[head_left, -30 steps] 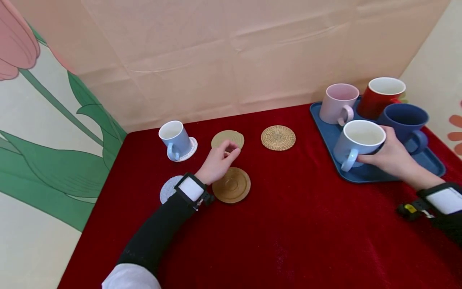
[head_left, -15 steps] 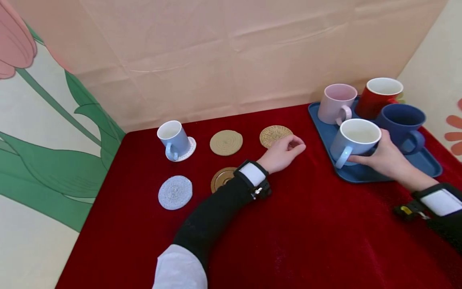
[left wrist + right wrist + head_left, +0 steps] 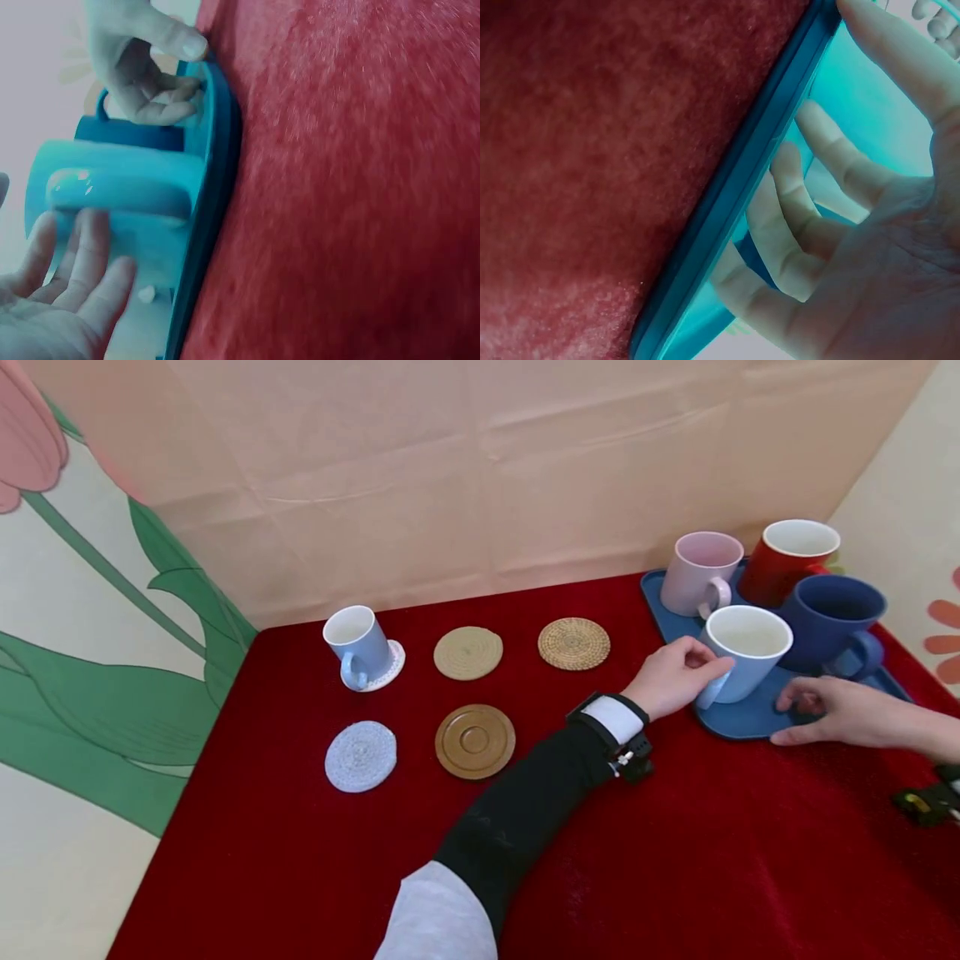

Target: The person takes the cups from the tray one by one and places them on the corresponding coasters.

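Observation:
A light blue mug (image 3: 742, 656) with a white inside stands on the blue tray (image 3: 738, 725), near its front left corner, handle toward the left hand. My left hand (image 3: 675, 675) is at that handle; in the left wrist view its fingertips (image 3: 94, 225) reach the handle (image 3: 120, 193) while thumb and fingers stay apart. To the right of the mug, my right hand (image 3: 847, 714) holds nothing. Its fingers hang loosely curled over the tray's front edge, and the right wrist view shows the fingers (image 3: 840, 161) apart from the mug.
Pink (image 3: 701, 572), red (image 3: 780, 560) and dark blue (image 3: 832, 622) mugs share the tray. Another light blue mug (image 3: 363, 647) stands on a white coaster (image 3: 393, 667). Grey (image 3: 362, 757), beige (image 3: 468, 653), wooden (image 3: 476, 742) and woven (image 3: 574, 643) coasters lie on the red cloth (image 3: 600, 860).
My left hand has swept right from over the coasters to the light blue mug's handle. My right hand has let go of that mug and drawn back toward the tray's front edge.

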Available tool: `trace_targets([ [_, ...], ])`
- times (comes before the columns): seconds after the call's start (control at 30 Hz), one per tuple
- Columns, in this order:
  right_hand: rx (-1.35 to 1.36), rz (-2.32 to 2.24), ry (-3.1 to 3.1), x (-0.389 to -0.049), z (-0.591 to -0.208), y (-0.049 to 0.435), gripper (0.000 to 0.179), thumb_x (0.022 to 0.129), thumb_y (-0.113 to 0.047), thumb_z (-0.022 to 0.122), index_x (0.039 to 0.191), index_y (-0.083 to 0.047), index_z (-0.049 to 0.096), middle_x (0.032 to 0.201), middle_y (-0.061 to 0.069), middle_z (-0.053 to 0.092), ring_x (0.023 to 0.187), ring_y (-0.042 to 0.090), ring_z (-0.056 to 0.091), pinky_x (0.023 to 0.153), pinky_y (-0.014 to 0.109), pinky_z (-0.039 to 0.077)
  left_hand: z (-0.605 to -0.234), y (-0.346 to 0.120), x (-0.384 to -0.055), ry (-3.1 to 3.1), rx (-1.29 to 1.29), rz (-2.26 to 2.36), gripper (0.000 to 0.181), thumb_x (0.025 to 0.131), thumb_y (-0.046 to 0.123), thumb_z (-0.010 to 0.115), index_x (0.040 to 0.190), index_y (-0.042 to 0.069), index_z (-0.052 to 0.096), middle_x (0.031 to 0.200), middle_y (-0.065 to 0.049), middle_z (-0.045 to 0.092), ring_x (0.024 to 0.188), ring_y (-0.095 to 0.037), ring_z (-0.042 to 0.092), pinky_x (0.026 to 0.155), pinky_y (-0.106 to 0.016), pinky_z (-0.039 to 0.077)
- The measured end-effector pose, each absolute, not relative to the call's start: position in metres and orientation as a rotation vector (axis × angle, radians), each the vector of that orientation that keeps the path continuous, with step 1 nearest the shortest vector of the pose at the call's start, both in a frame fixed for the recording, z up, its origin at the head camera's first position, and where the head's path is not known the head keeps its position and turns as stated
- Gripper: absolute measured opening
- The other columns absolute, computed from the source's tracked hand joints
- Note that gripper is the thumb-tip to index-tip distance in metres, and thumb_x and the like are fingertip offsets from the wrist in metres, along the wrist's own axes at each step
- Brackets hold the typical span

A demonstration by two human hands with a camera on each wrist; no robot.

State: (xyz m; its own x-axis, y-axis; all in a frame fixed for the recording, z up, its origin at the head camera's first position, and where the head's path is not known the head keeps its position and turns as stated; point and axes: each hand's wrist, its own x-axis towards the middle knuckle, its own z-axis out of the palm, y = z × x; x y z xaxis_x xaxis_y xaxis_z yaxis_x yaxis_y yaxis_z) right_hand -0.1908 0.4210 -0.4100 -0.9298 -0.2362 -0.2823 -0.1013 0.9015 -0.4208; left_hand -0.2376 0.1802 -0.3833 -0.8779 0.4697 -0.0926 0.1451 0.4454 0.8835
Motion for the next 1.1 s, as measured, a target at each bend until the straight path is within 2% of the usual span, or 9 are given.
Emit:
trace_targets([
  [0.1,-0.311,-0.633,2.706,-0.189,-0.413,0.425,0.029,0.082,-0.023,0.079,0.093,-0.007,0.058,0.074,-0.001,0.05,0.067,0.014,0.045,0.058,0.028,0.035,-0.385,0.187,-0.233,2.368,0.419,1.477,0.02,0.092,0.036,0.067,0.096,0.019,0.058,0.08,0.011,0.056,0.071,-0.001,0.052,0.062,-0.015,0.042],
  [0.2,-0.429,-0.73,2.683,-0.188,-0.416,0.431,0.021,0.083,-0.012,0.077,0.088,-0.009,0.056,0.07,-0.005,0.049,0.062,0.011,0.044,0.055,0.025,0.034,-0.388,0.191,-0.228,2.321,0.329,1.525,0.022,0.091,0.035,0.069,0.094,0.019,0.055,0.074,0.01,0.059,0.065,-0.001,0.056,0.062,-0.016,0.043],
  [0.3,-0.519,-0.785,2.629,-0.19,-0.418,0.438,0.017,0.086,-0.008,0.073,0.085,-0.01,0.056,0.068,-0.007,0.05,0.06,0.01,0.046,0.053,0.025,0.034,-0.392,0.195,-0.224,2.272,0.269,1.552,0.021,0.092,0.034,0.068,0.092,0.019,0.053,0.068,0.008,0.061,0.061,-0.002,0.061,0.063,-0.016,0.043],
  [0.47,-0.519,-0.79,2.541,-0.193,-0.418,0.445,0.013,0.092,-0.011,0.067,0.083,-0.012,0.057,0.066,-0.005,0.053,0.061,0.011,0.049,0.053,0.026,0.034,-0.398,0.198,-0.222,2.29,0.334,1.529,0.022,0.095,0.036,0.063,0.086,0.016,0.062,0.063,0.008,0.063,0.061,0.001,0.059,0.065,-0.014,0.042],
  [0.67,-0.508,-0.777,2.483,-0.2,-0.417,0.443,0.013,0.095,-0.014,0.064,0.083,-0.012,0.058,0.067,-0.004,0.053,0.062,0.012,0.05,0.053,0.026,0.035,-0.401,0.196,-0.223,2.174,0.364,1.59,0.034,0.1,0.032,0.055,0.084,0.008,0.073,0.069,0.008,0.065,0.061,-0.001,0.06,0.075,-0.01,0.044],
  [0.87,-0.478,-0.75,2.465,-0.201,-0.414,0.44,0.013,0.095,-0.017,0.064,0.084,-0.011,0.058,0.067,-0.003,0.054,0.062,0.013,0.05,0.054,0.026,0.035,-0.398,0.195,-0.223,2.037,0.337,1.635,0.038,0.102,0.028,0.049,0.091,0.002,0.074,0.074,0.003,0.067,0.064,-0.008,0.061,0.071,-0.015,0.047],
  [1.1,-0.463,-0.748,2.456,-0.2,-0.412,0.442,0.014,0.095,-0.017,0.063,0.084,-0.011,0.057,0.068,0.0,0.054,0.063,0.014,0.051,0.054,0.026,0.035,-0.399,0.198,-0.221,2.15,0.377,1.62,0.04,0.103,0.027,0.048,0.082,0.001,0.069,0.066,-0.002,0.058,0.059,-0.009,0.055,0.062,-0.014,0.042],
])
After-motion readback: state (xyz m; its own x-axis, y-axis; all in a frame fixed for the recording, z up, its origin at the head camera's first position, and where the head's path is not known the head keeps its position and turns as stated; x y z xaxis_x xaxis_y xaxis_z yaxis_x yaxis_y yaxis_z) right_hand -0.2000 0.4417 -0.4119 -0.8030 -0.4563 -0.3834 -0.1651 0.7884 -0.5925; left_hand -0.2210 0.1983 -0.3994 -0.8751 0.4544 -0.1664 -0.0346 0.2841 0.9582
